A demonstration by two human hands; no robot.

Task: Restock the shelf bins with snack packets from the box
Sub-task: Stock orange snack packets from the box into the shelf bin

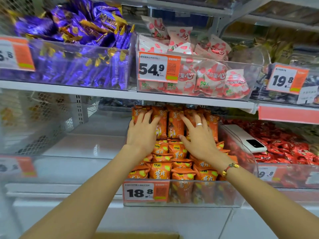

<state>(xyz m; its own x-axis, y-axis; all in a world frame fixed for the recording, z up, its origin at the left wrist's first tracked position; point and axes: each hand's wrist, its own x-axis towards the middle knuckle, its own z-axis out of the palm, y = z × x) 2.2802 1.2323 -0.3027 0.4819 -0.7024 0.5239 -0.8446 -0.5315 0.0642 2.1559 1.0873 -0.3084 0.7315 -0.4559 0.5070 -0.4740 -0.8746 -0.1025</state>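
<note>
At the bottom edge of the view, a strip of the cardboard box (138, 236) shows between the two forearms. Just beyond it, on the lower shelf, stands a clear bin (224, 194) with an orange price tag (145, 193) at its front left corner. The bin is packed with orange snack packets (160, 171), lying in rows toward the front and standing upright along the back edge.

Both hands reach over the front rows to that upright back row. The left hand (140, 133) lies with fingers spread and nearly straight, pressing flat on the packets at the back left corner. The right hand (198, 137), wearing a ring (199, 124) and a beaded bracelet (230, 168) at the wrist, rests likewise with spread fingers on the packets toward the back right; neither hand grasps anything.

Right of this bin, a white phone (245, 138) rests on the neighbouring bin of red packets (284, 145). On the shelf above, a bin of purple packets (77, 49) sits left and a bin of pink-and-white packets (207, 75) sits beside it.
</note>
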